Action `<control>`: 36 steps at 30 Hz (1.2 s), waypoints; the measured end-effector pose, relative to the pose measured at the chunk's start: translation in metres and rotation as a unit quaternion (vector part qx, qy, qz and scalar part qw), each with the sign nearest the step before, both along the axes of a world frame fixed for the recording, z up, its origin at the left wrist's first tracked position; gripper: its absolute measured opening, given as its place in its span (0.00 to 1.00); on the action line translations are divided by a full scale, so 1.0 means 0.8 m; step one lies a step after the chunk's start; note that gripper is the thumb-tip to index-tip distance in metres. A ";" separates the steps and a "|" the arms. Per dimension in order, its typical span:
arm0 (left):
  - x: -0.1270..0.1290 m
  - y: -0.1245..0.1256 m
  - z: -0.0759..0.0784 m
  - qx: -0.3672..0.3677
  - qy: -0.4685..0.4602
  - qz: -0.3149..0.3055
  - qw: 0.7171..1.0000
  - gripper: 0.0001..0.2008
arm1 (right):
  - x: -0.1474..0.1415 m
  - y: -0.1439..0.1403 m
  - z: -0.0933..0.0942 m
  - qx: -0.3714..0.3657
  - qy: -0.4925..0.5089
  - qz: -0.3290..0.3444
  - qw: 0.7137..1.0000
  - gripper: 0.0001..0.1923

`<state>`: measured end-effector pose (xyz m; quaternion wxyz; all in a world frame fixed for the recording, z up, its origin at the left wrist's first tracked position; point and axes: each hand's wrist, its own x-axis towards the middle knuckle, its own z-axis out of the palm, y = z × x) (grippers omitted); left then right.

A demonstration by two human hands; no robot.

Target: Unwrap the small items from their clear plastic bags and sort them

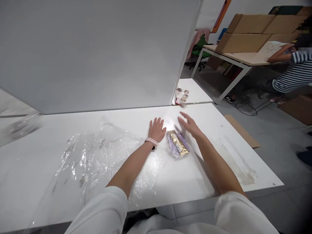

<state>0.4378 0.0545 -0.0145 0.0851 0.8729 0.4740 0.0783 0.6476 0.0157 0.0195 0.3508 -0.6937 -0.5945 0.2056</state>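
Observation:
My left hand (156, 130) lies flat with its fingers spread, palm down at the right end of a large crumpled sheet of clear plastic film (90, 162). Just right of it rests a small clear-wrapped package (179, 144), gold and purple inside. My right hand (189, 125) is raised beyond the package's right side, fingers stretched out and nothing in them. Neither hand appears to hold the package; whether the left palm presses on film cannot be made out.
A tall grey panel (102, 58) stands along the white table's (204, 175) back. Small wrapped items (182, 96) lie by its right edge. More plastic (21, 126) is at far left. A person in a striped shirt (296, 71) sits at another desk with cardboard boxes (251, 42).

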 end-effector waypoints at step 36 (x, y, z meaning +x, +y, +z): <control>-0.593 -0.253 0.061 0.000 -0.032 0.546 0.837 0.33 | -0.270 -0.201 -0.058 0.019 -0.162 0.051 0.985 0.26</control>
